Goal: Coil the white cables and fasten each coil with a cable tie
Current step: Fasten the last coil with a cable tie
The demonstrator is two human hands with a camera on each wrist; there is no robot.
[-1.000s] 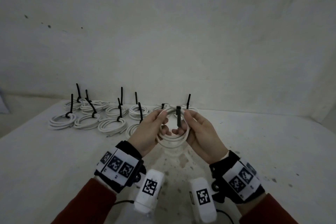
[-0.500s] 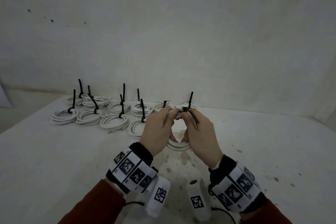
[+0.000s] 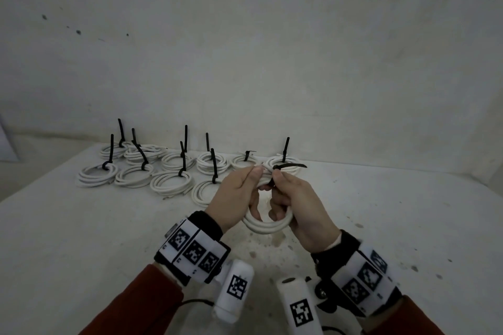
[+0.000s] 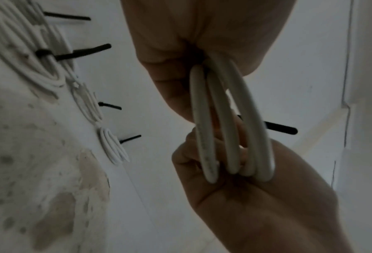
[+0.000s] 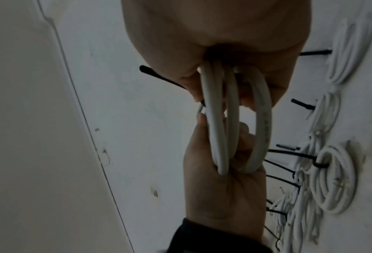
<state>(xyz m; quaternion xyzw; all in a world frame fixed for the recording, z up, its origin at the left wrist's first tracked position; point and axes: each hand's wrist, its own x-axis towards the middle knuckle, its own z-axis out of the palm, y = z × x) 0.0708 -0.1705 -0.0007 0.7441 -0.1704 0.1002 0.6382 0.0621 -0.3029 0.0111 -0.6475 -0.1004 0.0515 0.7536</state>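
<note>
Both hands hold a white cable coil [image 3: 268,226] upright above the table. My left hand [image 3: 253,175] pinches the coil's top from the left. Beside it, my right hand [image 3: 279,178] pinches a black cable tie [image 3: 290,166] wrapped over the coil's top, and its tail sticks out to the right. The lower fingers of both hands curl through the loop. In the left wrist view the coil [image 4: 224,119] runs from the left hand [image 4: 202,42] down to the right hand [image 4: 256,196]. The right wrist view shows the coil [image 5: 224,119] and the tie tail [image 5: 156,77].
Several tied white coils [image 3: 168,171] with upright black tie tails lie in two rows at the back left of the white table [image 3: 81,239]. A pale wall [image 3: 272,62] stands just behind them. Stains mark the tabletop below my hands.
The tie stood upright against the coil a second ago. It is now looped over the coil's top with its tail pointing right. Both hands have closed in on the top.
</note>
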